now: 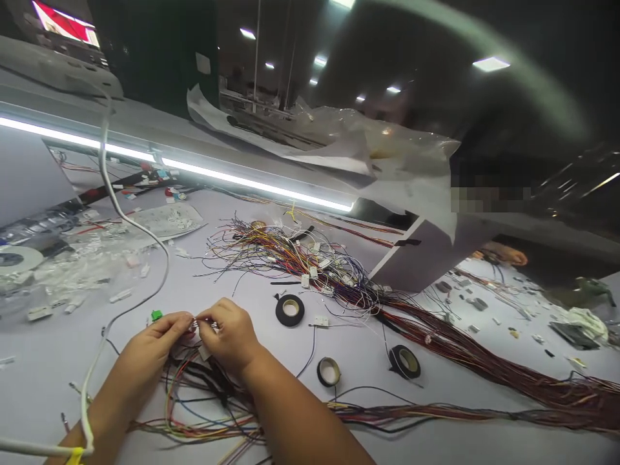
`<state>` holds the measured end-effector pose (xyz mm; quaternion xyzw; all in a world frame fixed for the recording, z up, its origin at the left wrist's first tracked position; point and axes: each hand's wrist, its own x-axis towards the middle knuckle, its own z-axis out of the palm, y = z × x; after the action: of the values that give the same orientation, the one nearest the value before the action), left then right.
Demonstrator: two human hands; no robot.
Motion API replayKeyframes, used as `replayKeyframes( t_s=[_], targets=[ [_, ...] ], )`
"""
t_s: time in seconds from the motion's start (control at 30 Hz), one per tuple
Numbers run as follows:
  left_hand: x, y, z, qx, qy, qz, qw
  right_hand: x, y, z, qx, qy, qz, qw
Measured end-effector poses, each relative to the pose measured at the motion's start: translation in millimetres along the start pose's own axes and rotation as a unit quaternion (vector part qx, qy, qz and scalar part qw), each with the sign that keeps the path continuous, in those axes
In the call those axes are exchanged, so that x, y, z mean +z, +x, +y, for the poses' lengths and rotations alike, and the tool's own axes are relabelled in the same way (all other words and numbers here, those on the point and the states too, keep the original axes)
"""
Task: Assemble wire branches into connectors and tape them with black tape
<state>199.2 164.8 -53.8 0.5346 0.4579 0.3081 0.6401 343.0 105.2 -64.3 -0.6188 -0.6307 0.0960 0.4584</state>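
My left hand (155,342) and my right hand (230,336) meet fingertip to fingertip low on the white bench. Both pinch a small white connector (196,325) with thin wires running into it. Coloured wires of a harness (194,400) fan out below my hands and under my wrists. A small green part (155,315) lies just above my left hand.
Three rolls of black tape (289,310), (329,372), (404,361) lie right of my hands. A long wire bundle (484,368) runs to the right edge. A tangle of wires (300,258) sits behind. Clear plastic parts (82,265) pile at left. A white cable (116,206) hangs across.
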Motion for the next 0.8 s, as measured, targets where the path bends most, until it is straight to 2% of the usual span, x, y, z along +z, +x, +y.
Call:
replayKeyframes(
  t_s=[0.13,0.3,0.4,0.5,0.63,0.8],
  targets=[
    [0.1,-1.0,3.7,-0.040,-0.071,-0.002,0.997,2.1,-0.1,2.3,0.020,0.028,-0.001,0.999],
    [5.3,-3.5,10.1,-0.094,-0.104,0.003,0.990,1.4,1.6,3.8,0.014,0.034,0.012,0.999],
    [4.0,-1.3,7.6,-0.120,-0.105,-0.032,0.987,3.8,2.9,7.6,0.059,0.027,0.014,0.998],
    [0.6,5.0,1.5,-0.115,-0.102,-0.051,0.987,7.6,3.9,13.6,0.088,0.031,0.010,0.996],
    [1.7,4.1,3.6,-0.097,-0.157,-0.017,0.983,8.4,3.2,14.2,0.079,0.052,0.010,0.995],
    [8.9,-8.4,12.6,-0.100,-0.308,-0.052,0.945,4.6,-1.2,4.2,0.092,0.127,0.041,0.987]
  ],
)
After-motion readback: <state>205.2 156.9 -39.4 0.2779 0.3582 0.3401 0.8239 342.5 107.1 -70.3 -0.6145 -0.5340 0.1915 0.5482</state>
